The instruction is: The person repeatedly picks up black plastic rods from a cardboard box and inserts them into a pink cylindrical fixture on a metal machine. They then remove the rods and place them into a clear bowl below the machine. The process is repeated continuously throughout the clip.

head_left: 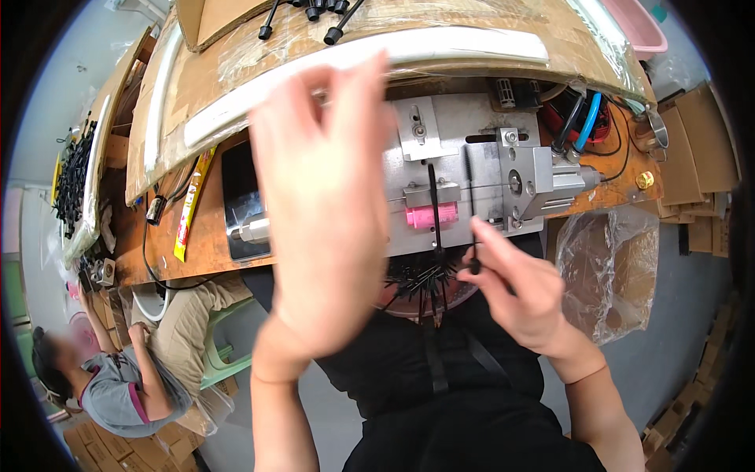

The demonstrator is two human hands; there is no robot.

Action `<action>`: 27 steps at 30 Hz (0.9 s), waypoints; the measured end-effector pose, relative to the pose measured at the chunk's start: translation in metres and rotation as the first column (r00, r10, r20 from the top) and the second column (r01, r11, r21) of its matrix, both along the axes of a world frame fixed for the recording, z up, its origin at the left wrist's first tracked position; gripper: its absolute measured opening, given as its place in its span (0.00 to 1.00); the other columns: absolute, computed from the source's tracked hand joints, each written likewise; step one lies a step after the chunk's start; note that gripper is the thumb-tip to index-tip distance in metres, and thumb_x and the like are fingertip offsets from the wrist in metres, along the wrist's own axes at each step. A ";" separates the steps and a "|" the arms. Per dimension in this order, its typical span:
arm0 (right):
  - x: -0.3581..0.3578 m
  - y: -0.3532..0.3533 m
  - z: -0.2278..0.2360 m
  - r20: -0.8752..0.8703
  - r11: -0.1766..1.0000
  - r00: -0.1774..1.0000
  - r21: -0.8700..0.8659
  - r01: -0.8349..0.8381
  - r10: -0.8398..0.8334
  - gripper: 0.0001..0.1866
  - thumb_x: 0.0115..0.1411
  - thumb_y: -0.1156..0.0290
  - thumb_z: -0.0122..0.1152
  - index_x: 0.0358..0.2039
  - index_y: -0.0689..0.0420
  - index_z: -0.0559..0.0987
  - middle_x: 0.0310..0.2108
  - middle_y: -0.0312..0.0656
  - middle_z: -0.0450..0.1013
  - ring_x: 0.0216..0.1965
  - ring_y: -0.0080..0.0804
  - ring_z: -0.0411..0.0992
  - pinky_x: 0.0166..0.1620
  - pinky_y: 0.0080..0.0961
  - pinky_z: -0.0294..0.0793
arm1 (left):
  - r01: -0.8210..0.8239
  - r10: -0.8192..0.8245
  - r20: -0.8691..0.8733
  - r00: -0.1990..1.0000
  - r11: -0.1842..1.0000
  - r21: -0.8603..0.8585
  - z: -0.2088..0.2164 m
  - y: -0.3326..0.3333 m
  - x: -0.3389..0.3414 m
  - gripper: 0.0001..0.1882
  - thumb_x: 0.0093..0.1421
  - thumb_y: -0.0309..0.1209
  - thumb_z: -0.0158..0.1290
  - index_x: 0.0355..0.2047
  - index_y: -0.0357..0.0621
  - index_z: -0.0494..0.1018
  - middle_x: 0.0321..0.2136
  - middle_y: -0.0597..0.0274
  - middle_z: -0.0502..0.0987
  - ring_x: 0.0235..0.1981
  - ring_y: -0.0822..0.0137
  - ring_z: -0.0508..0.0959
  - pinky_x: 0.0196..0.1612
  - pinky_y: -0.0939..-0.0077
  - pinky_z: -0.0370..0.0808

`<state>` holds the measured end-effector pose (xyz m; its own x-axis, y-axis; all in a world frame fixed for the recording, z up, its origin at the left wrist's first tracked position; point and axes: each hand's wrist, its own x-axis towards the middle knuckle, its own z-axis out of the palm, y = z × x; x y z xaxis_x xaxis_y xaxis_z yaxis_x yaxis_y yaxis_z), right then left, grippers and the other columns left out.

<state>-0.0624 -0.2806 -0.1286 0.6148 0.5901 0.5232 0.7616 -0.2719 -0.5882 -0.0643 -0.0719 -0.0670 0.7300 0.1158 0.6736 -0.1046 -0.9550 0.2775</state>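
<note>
My left hand (322, 189) is raised over the bench, close to the front edge of the cardboard shelf. It is blurred, but its fingers look apart and no object shows in them. My right hand (523, 295) pinches a thin black rod (473, 200) with a thick end at the fingertips; its upper part is smeared over the metal plate (487, 177). Left of it, another black rod (434, 200) passes in front of a pink cylinder (425, 216) on the fixture. Below, many black rods (421, 283) fill a reddish bowl (405, 309) at my lap.
A silver cylinder unit (554, 189) with a blue tube (588, 122) stands at the plate's right. More black knobbed rods (333, 35) lie on the cardboard shelf (377, 67). A yellow packet (193, 208) lies on the bench's left. A person (130, 377) sits at lower left.
</note>
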 end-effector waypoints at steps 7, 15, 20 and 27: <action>-0.003 0.023 -0.026 0.048 0.999 0.998 -0.023 -0.050 0.051 0.33 0.48 0.80 0.69 0.57 0.68 0.72 0.23 0.41 0.75 0.21 0.31 0.73 0.26 0.27 0.72 | 0.177 -0.184 -0.220 0.958 0.983 -0.052 0.038 0.062 0.041 0.10 0.61 0.24 0.52 0.43 0.41 0.77 0.34 0.59 0.76 0.31 0.65 0.74 0.40 0.73 0.72; 0.024 0.010 0.028 0.061 0.991 0.996 -0.119 -0.061 0.069 0.32 0.48 0.74 0.73 0.55 0.61 0.75 0.34 0.43 0.78 0.25 0.30 0.75 0.25 0.28 0.73 | -0.025 0.023 -0.091 0.996 0.999 -0.021 0.001 -0.005 -0.042 0.40 0.44 0.11 0.60 0.61 0.42 0.68 0.34 0.61 0.74 0.34 0.65 0.72 0.38 0.73 0.72; 0.052 0.008 0.071 0.090 0.977 0.973 0.045 0.209 -0.212 0.16 0.57 0.79 0.65 0.47 0.62 0.79 0.30 0.36 0.76 0.25 0.17 0.70 0.27 0.14 0.67 | 0.006 -0.007 -0.338 0.941 1.000 -0.003 -0.048 -0.059 -0.084 0.38 0.46 0.19 0.62 0.61 0.33 0.66 0.38 0.57 0.71 0.36 0.60 0.71 0.41 0.68 0.69; 0.060 0.001 0.070 -0.028 0.914 0.959 0.296 0.277 -0.282 0.12 0.67 0.74 0.55 0.48 0.65 0.78 0.29 0.37 0.75 0.24 0.12 0.62 0.28 0.10 0.61 | 0.037 -0.038 -0.426 0.904 0.999 -0.011 -0.069 -0.069 -0.073 0.35 0.50 0.19 0.59 0.61 0.33 0.65 0.38 0.59 0.70 0.36 0.61 0.70 0.41 0.68 0.69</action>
<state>-0.0027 -0.2799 -0.0588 0.7229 0.2136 0.6571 0.6891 -0.2917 -0.6633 -0.1369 -0.1404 -0.1359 0.9512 0.0839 0.2971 -0.0118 -0.9518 0.3064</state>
